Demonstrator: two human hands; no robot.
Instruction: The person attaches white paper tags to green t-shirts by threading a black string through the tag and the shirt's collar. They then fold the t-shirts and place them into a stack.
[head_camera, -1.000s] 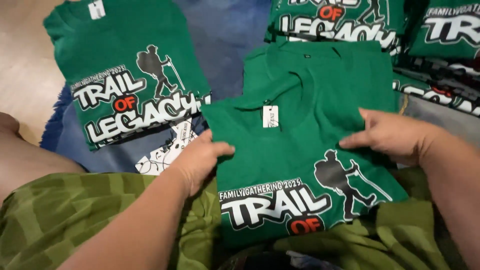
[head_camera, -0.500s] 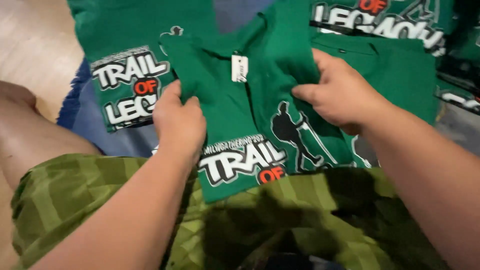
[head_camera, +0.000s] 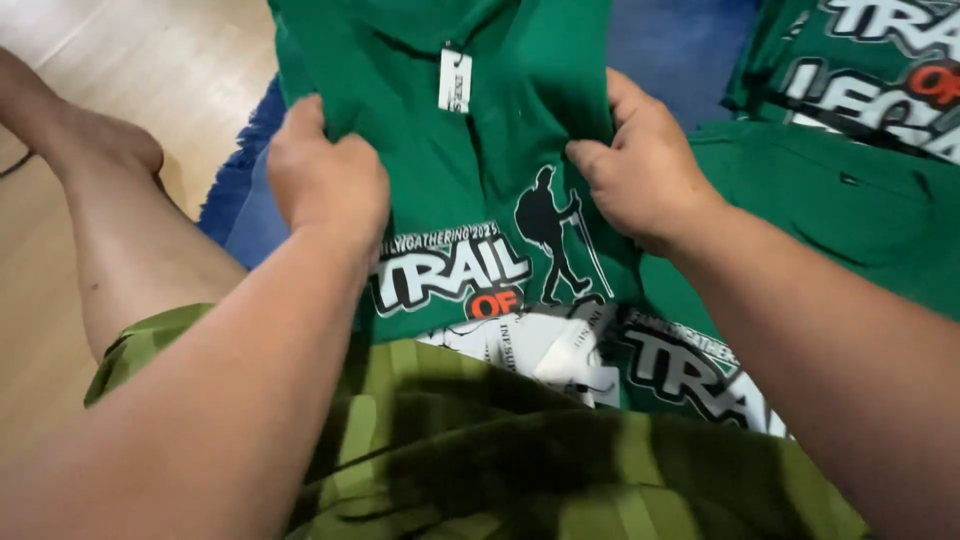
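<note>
We now grip the folded green cotton T-shirt with hiker print (head_camera: 470, 180) with both hands, left hand (head_camera: 328, 180) and right hand (head_camera: 640, 165) clenched; it has risen toward 12 o'clock, off the lap.

Bright, even daylight from the upper left, warm on the wooden floor (head_camera: 130, 60) with a pale glare patch near the top edge. Soft shadow under the forearms, darkest across the striped green shorts (head_camera: 520, 450) at the bottom. Saturated greens on the held green shirt (head_camera: 480, 130) (print on it readable in shape, slightly smeared). Mild motion blur on the left hand (head_camera: 325, 180) and right hand (head_camera: 645, 165), stronger on the near forearms, out of focus at the lower corners. Slight wide-angle stretch toward the edges.
</note>
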